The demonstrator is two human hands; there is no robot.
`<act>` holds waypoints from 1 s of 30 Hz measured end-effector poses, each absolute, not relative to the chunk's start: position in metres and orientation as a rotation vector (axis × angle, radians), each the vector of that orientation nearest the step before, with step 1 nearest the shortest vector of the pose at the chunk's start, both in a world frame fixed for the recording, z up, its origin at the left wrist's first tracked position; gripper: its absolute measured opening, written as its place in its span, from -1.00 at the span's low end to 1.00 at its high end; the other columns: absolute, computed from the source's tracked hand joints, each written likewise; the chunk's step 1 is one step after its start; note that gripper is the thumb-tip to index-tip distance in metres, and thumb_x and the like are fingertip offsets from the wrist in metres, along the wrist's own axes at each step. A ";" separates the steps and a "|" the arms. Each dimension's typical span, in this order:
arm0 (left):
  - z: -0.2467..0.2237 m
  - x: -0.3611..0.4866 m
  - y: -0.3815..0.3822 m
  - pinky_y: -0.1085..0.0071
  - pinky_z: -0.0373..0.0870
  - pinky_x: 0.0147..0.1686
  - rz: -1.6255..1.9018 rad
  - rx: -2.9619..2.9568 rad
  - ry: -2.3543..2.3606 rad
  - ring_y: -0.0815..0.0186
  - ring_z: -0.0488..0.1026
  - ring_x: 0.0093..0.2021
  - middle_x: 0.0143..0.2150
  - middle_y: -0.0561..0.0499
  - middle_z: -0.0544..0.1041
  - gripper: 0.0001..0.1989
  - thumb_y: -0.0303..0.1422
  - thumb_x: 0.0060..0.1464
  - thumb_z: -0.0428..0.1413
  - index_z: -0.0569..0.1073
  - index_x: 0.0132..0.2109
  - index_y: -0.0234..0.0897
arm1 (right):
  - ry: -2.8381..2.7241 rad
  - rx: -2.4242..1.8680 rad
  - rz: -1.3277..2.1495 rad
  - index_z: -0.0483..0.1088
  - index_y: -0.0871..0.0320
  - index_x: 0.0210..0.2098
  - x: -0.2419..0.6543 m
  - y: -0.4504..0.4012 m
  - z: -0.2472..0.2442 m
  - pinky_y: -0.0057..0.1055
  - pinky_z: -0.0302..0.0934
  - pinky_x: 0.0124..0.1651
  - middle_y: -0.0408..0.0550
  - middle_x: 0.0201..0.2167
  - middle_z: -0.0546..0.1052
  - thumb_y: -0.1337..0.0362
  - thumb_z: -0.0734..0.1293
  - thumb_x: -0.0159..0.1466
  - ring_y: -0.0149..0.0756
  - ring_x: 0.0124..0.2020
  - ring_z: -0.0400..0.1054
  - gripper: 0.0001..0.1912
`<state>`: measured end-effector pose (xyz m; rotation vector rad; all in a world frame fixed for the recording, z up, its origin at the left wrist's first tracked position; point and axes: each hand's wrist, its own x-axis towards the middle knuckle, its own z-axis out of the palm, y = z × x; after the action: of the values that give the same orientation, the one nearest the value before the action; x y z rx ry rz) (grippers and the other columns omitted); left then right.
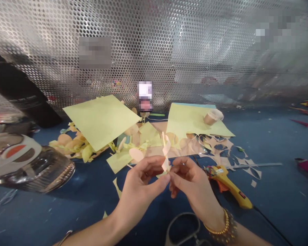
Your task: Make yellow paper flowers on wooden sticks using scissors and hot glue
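A small curled strip of cream paper (166,148) stands upright between my hands, with a pale green bit of paper at its base. My left hand (146,181) pinches the strip's lower end between thumb and fingers. From the other side, my right hand (190,181) presses its thumb and bent fingertips against the same base. Just right of that hand lies a yellow glue gun (231,188) with a black cord. Scissors (182,227) rest on the table below my hands, partly cut off by the frame. Fingertips hide the exact pinch point.
Yellow paper sheets (102,119) lie behind my hands, one bearing a small roll (213,117). Paper cutouts (137,154) and scraps (220,143) spread around. A clear container (33,164) and a dark cylinder (23,89) stand left. A perforated metal panel (195,61) closes the back.
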<state>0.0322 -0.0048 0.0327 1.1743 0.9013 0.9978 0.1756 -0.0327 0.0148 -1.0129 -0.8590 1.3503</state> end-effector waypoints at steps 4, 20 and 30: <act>0.033 0.033 -0.005 0.46 0.46 -0.26 1.030 1.163 0.870 0.33 0.53 -0.29 -0.29 0.01 0.59 -0.73 -0.42 -0.09 0.25 0.47 -0.17 -0.25 | -0.850 -1.027 1.350 0.32 0.10 -0.28 0.176 -0.033 0.015 -0.56 0.33 -0.64 -0.28 -0.56 0.45 0.25 0.47 0.07 -0.49 -0.63 0.36 -0.71; 0.030 0.034 -0.002 0.56 0.42 -0.38 1.018 1.071 0.923 0.41 0.48 -0.39 -0.41 0.07 0.57 -0.76 -0.37 -0.10 0.26 0.47 -0.21 -0.24 | -0.905 -1.114 1.333 0.42 0.17 -0.45 0.175 -0.035 0.019 -0.56 0.34 -0.56 -0.23 -0.65 0.46 0.22 0.45 0.09 -0.47 -0.63 0.37 -0.83; 0.027 0.033 -0.001 0.59 0.41 -0.40 1.052 1.078 0.978 0.43 0.47 -0.41 -0.43 0.09 0.55 -0.78 -0.36 -0.11 0.27 0.48 -0.25 -0.24 | -0.920 -1.135 1.341 0.46 0.16 -0.40 0.174 -0.037 0.020 -0.54 0.37 -0.46 -0.21 -0.59 0.51 0.25 0.44 0.10 -0.46 -0.58 0.42 -0.88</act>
<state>0.0332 -0.0011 0.0275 1.0775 0.9781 1.0521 0.1742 -0.0367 0.0196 -1.1353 -0.9195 1.3410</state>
